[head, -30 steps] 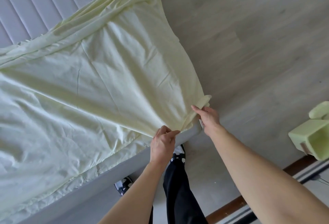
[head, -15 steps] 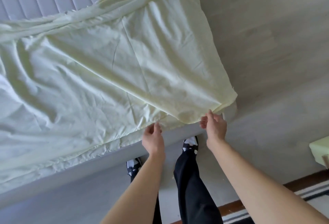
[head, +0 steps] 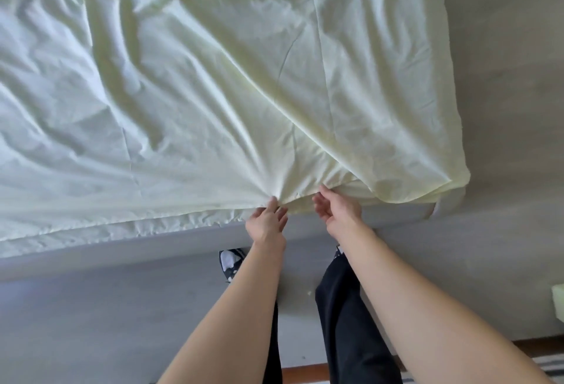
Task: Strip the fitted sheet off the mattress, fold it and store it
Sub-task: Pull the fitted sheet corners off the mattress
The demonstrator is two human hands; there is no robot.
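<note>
The pale yellow fitted sheet (head: 213, 93) lies spread and creased over the mattress (head: 122, 243), doubled over on itself, and its folded corner (head: 427, 188) rests loose at the mattress's near right corner. My left hand (head: 267, 222) pinches the sheet's near edge, and creases fan out from the pinch. Just to the right, my right hand (head: 337, 212) has loosely curled fingers; one fingertip touches the sheet's edge and the hand grips nothing.
I stand against the bed's grey near side, with my dark trouser legs and a black-and-white shoe (head: 230, 263) below. Pale floor (head: 503, 78) runs along the right of the bed. A light green object (head: 558, 301) shows at the right edge, a striped rug (head: 546, 368) at the bottom right.
The doubled sheet has been laid down flat on the mattress. My right hand has let go of the corner and moved left beside my left hand, which has shifted along the near edge.
</note>
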